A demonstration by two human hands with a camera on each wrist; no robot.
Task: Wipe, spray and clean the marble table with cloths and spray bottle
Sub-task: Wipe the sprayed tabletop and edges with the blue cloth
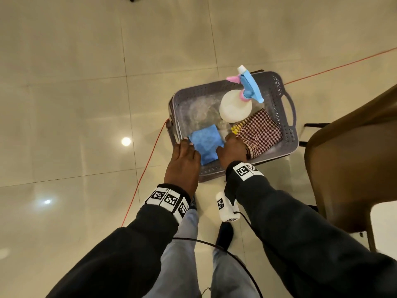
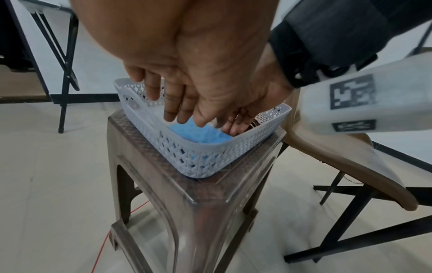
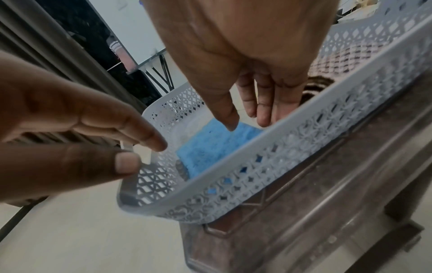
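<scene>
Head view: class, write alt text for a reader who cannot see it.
Two hands, left hand and right hand, reach down to a folded blue cloth in a grey basket. A spray bottle and checked cloth also lie inside.

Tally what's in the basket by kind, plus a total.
Cloths: 2, a blue cloth and a checkered cloth
Spray bottles: 1, the spray bottle
Yellow item beside the checkered cloth: 1, kind unclear
Total: 4 in the basket
</scene>
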